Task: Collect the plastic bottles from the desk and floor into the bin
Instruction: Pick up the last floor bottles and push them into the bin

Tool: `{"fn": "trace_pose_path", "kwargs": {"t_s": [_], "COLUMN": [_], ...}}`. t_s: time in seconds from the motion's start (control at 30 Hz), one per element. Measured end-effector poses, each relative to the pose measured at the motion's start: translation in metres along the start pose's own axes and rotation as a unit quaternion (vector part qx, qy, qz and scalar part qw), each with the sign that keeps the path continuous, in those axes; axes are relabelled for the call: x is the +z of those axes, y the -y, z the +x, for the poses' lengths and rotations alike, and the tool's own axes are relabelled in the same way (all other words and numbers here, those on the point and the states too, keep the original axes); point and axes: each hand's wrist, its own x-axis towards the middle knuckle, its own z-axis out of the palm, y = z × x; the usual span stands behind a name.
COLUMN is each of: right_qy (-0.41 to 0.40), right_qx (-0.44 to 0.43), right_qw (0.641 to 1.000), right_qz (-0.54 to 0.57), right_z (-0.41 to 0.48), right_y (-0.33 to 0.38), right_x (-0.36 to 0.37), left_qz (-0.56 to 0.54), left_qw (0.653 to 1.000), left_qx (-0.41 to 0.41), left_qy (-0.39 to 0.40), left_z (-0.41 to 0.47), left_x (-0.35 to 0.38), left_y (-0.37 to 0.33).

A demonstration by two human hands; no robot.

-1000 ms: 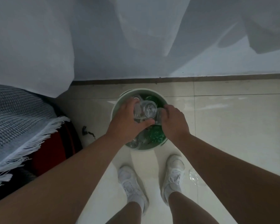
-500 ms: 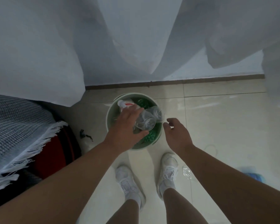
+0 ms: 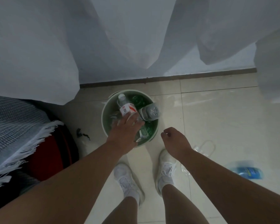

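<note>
White fabric curtains (image 3: 39, 46) in heavy folds across the whole upper field, hem ends just above the floor. Pale glossy ceramic floor tiles (image 3: 217, 120) below, bounded at the far edge by a dark skirting strip (image 3: 168, 76). Grey woven throw with a white fringe (image 3: 11, 126) at left, draped over a dark red rounded seat (image 3: 52, 152).

Round pale-green plastic bin (image 3: 105, 110) at centre, upright on the tiles near the skirting, well filled with plastic bottles: clear bottle with a red-and-white label and white cap (image 3: 125, 107) slanted against the left inner wall, cap uppermost; clear ribbed bottle (image 3: 149, 112) lying across the right rim, base toward the camera; green-tinted bottles (image 3: 138, 101) beneath.

Left hand (image 3: 125, 135) stretched over the near half of the bin, palm down, fingers spread flat and touching the labelled bottle and the crushed clear plastic under it; no closed grasp visible. Right hand (image 3: 176, 141) apart from the bin, just beside its right rim, fingers loosely curled inward, nothing in it.

Blue-labelled clear plastic bottle (image 3: 246, 171) lying on its side on the tiles at lower right, blurred, well apart from the bin. Crumpled clear plastic (image 3: 199, 150) on the floor beside the right white sneaker (image 3: 166, 172); left white sneaker (image 3: 124, 180) alongside. Small dark scrap (image 3: 82, 134) on the tiles left of the bin.
</note>
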Motion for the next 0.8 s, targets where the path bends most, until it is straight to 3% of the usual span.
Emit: {"fn": "trace_pose_path", "kwargs": {"t_s": [0.3,0.6,0.8], "right_qy": [0.001,-0.042,-0.086], "right_qx": [0.032,0.133,0.2], "right_qw": [0.998,0.969,0.919], "right_qz": [0.056,0.202,0.328], "right_z": [-0.084,-0.337,-0.491], "right_y": [-0.023,-0.095,-0.16], "right_x": [-0.035,-0.097,-0.094], "left_qz": [-0.079,-0.242,-0.282], "left_qw": [0.996,0.959,0.949], "left_qx": [-0.024,-0.078,-0.091], "left_qy": [0.018,0.128,0.106], "left_z": [-0.065,-0.253,-0.331], "left_x": [-0.042,-0.16,-0.23], "left_y": [-0.004,-0.05,-0.098]}}
